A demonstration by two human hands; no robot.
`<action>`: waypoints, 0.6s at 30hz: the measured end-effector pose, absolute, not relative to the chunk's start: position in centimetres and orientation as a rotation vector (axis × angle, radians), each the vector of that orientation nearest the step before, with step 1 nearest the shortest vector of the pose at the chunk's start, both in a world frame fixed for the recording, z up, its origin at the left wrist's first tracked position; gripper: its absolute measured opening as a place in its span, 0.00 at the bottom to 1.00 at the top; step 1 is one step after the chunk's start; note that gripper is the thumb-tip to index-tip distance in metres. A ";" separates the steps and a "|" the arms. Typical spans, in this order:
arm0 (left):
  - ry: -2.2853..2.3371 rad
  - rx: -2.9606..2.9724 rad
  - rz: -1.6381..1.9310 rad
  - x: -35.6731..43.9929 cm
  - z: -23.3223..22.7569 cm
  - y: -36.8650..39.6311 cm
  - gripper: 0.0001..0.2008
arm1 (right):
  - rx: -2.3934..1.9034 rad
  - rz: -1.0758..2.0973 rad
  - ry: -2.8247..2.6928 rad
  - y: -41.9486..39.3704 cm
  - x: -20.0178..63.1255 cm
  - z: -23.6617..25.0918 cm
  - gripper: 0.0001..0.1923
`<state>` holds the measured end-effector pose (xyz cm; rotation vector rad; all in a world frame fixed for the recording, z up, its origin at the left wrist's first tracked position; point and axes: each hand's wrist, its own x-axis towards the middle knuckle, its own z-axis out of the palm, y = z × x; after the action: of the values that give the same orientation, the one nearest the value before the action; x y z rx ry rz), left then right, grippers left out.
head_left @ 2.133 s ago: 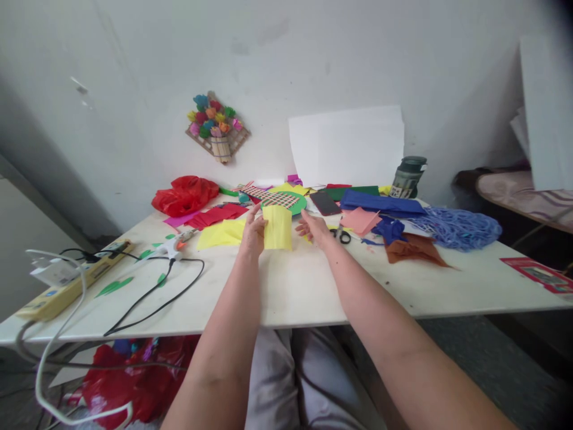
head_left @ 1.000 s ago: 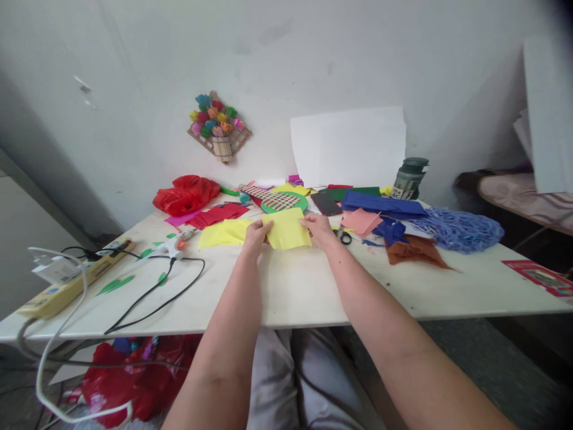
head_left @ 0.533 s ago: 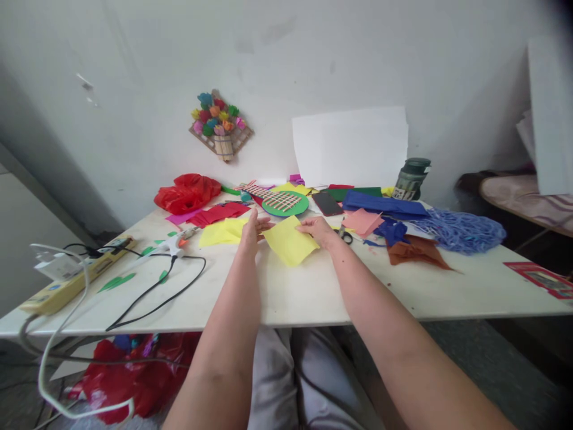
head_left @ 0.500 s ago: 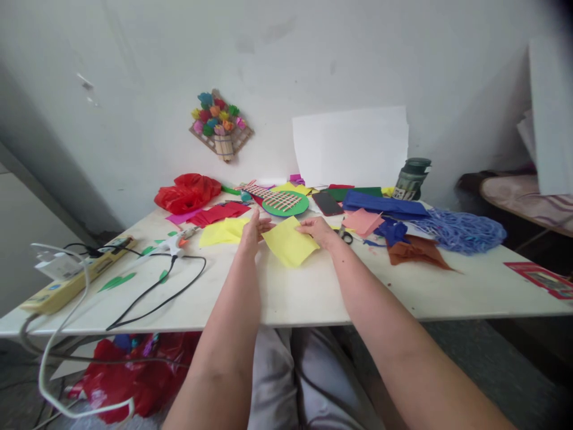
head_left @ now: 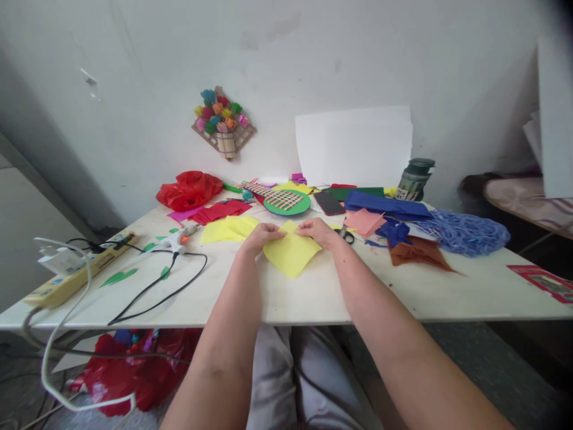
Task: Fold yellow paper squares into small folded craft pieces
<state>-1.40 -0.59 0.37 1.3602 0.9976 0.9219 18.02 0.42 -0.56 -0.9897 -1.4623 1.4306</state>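
Observation:
A yellow paper square (head_left: 290,254) lies turned like a diamond on the white table (head_left: 313,292). My left hand (head_left: 262,235) rests on its upper left edge, fingers pressing down. My right hand (head_left: 317,229) pinches its upper right edge near the top corner. More yellow sheets (head_left: 226,229) lie just left of my left hand. A pair of black scissors (head_left: 345,235) lies right beside my right hand.
Coloured paper litters the back: red sheets (head_left: 219,211), blue sheets (head_left: 385,205), pink paper (head_left: 363,221), brown paper (head_left: 414,252). A green disc with woven strips (head_left: 286,202), a phone (head_left: 328,202), a red bag (head_left: 188,189), a glue gun (head_left: 176,242) with cable, a power strip (head_left: 71,278), and a jar (head_left: 412,178) stand around.
The yellow paper went from held upright in my left hand to flat on the table, then turned to a diamond. Both hands now press its upper edges.

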 end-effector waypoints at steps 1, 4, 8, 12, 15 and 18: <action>0.994 1.361 0.927 -1.4 0.3 -0.5 0.13 | -0.979 1.443 -1.463 0.4 18.0 -0.5 0.10; 0.986 1.362 0.944 -1.4 0.2 -0.4 0.13 | -0.967 1.454 -1.474 0.3 18.1 -0.4 0.10; 0.956 1.344 0.938 -1.5 0.2 -0.4 0.14 | -0.990 1.422 -1.475 0.4 18.1 -0.5 0.09; 0.905 1.333 0.868 -1.6 0.2 -0.4 0.18 | -0.971 1.479 -1.428 0.3 18.2 -0.4 0.13; 0.906 1.327 0.858 -1.6 0.2 -0.4 0.19 | -0.956 1.517 -1.387 0.2 18.2 -0.3 0.15; 0.885 1.313 0.865 -1.7 0.3 -0.4 0.20 | -0.937 1.548 -1.376 0.2 18.3 -0.2 0.16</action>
<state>-1.74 -0.45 0.30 1.3127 0.8851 0.8655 18.31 0.20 -0.17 -0.9370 -1.3758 1.5479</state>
